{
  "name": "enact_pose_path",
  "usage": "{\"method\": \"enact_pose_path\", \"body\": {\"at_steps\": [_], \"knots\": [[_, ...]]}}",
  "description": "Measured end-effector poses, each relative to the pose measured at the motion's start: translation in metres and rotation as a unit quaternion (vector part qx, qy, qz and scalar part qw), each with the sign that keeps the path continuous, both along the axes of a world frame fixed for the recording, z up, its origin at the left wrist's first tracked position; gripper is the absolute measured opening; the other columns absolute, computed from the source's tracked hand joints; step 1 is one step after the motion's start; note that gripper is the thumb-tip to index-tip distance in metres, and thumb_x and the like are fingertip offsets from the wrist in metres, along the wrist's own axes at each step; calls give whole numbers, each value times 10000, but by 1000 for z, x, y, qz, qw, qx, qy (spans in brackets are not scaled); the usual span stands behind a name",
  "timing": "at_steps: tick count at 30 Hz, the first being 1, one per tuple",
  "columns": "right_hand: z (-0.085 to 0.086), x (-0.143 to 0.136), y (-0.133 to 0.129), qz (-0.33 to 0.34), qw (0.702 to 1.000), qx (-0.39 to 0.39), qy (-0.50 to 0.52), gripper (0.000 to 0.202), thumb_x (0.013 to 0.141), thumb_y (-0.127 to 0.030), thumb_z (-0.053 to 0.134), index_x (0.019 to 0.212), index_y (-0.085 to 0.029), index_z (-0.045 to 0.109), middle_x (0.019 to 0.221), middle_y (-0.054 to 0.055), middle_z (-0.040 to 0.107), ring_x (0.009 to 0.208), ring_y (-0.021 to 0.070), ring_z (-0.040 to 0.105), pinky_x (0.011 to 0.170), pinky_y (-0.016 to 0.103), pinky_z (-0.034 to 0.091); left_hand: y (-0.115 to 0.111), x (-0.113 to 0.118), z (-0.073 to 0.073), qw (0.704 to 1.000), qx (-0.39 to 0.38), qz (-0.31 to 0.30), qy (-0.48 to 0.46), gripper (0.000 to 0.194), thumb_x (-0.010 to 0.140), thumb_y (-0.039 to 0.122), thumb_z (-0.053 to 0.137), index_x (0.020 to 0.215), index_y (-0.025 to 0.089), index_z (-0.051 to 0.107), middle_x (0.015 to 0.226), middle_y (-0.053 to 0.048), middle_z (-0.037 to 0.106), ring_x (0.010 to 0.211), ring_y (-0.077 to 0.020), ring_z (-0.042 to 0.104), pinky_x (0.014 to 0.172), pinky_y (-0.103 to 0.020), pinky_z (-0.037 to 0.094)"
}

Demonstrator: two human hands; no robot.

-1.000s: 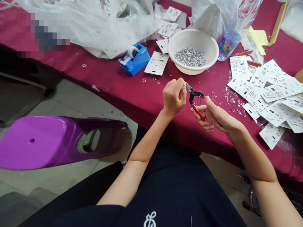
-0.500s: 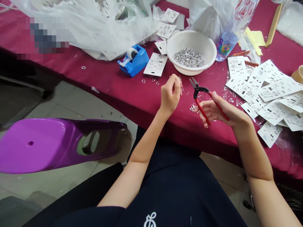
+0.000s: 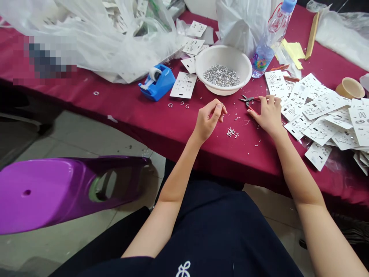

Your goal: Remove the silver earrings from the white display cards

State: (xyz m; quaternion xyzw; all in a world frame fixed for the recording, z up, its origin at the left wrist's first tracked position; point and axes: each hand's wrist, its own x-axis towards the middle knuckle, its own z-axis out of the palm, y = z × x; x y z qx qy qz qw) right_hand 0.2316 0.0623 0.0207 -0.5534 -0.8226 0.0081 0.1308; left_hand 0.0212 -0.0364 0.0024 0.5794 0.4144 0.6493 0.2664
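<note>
My right hand [image 3: 268, 115] rests palm down at the table, thumb and fingers around the red handles of small pliers [image 3: 248, 100]. The pliers lie low on the cloth, dark jaws pointing left. My left hand [image 3: 206, 121] hovers near the table's front, thumb and fingers pinched together; something tiny may be at the fingertips, too small to name. Between the hands sits a little pile of metal pins [image 3: 232, 132]. Behind them stands a white bowl [image 3: 221, 90] holding many small metal pieces [image 3: 221, 75].
Cards with jewellery [image 3: 323, 111] spread in a heap at right, beside a tan tape roll [image 3: 350, 88]. A blue tape dispenser [image 3: 158, 82], a single card [image 3: 183, 85] and plastic bags [image 3: 123, 46] are at left. A bottle [image 3: 261, 61] stands behind the bowl. A purple stool [image 3: 37, 192] is lower left.
My right hand has turned palm down and lowered the pliers from above the table onto the cloth. My left hand stays pinched in nearly the same place. The view has shifted slightly.
</note>
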Motion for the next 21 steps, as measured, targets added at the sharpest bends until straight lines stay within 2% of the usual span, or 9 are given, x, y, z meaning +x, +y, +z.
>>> {"method": "enact_pose_path", "body": {"at_steps": [2, 4, 5, 7, 9, 12, 15, 19, 21], "knots": [[8, -7, -8, 56, 994, 4, 92, 370, 901, -325, 649, 1198, -105, 621, 1271, 196, 589, 1247, 351, 498, 1100, 536, 386, 0, 1, 0, 1000, -7, -10, 14, 429, 1006, 481, 451, 763, 163, 605, 616, 33, 544, 528, -47, 542, 541, -177, 435], [21, -19, -21, 141, 965, -32, 219, 176, 932, -256, 567, 1049, -145, 638, 1096, 124, 659, 1049, 237, 610, 997, 432, 491, -1, 1, 0, 999, -12, -14, 40, 414, 1009, 460, 452, 775, 159, 616, 629, 31, 565, 534, -45, 551, 555, -180, 433], [27, -26, -29, 179, 940, -69, 281, 148, 932, -260, 555, 1006, -156, 629, 1043, 96, 669, 932, 188, 639, 905, 376, 533, -1, 1, 0, 998, -14, -14, 55, 405, 1011, 450, 452, 785, 159, 621, 628, 32, 569, 536, -45, 554, 564, -182, 433], [38, -40, -42, 226, 901, -128, 347, 125, 899, -272, 596, 948, -161, 622, 952, 57, 678, 811, 135, 642, 797, 309, 537, -1, 1, -1, 997, -14, -11, 79, 393, 1015, 438, 446, 797, 161, 621, 601, 40, 558, 529, -48, 545, 572, -186, 426], [43, -52, -51, 244, 882, -160, 371, 89, 866, -242, 621, 898, -158, 615, 871, 34, 670, 763, 114, 637, 745, 279, 525, -1, 1, -2, 995, -10, -2, 95, 390, 1019, 429, 440, 779, 166, 600, 573, 47, 542, 519, -51, 522, 570, -187, 415], [42, -62, -55, 236, 883, -153, 376, 24, 829, -168, 616, 836, -155, 597, 807, 20, 654, 721, 107, 624, 708, 274, 511, -1, 1, -4, 993, 1, 13, 115, 400, 1026, 419, 427, 738, 171, 554, 555, 50, 534, 506, -55, 492, 560, -191, 398], [37, -64, -54, 223, 892, -133, 369, 45, 823, -162, 618, 800, -158, 580, 771, 15, 645, 682, 103, 602, 680, 275, 499, 0, 1, -6, 989, 9, 41, 145, 393, 1032, 416, 413, 761, 173, 560, 584, 39, 561, 530, -65, 512, 566, -200, 405], [32, -61, -51, 229, 914, -84, 324, 66, 817, -129, 613, 784, -166, 570, 770, 15, 628, 687, 99, 569, 681, 268, 480, 4, 1, -9, 974, 71, 123, 178, 220, 999, 364, 517, 964, 171, 618, 843, -20, 672, 732, -91, 619, 661, -208, 484], [30, -59, -49, 240, 921, -61, 301, 86, 805, -95, 595, 776, -168, 561, 776, 19, 613, 703, 102, 562, 688, 266, 477, 5, 1, -10, 965, 111, 134, 197, 136, 984, 292, 553, 993, 175, 621, 903, -28, 677, 792, -96, 635, 713, -211, 510]]}}
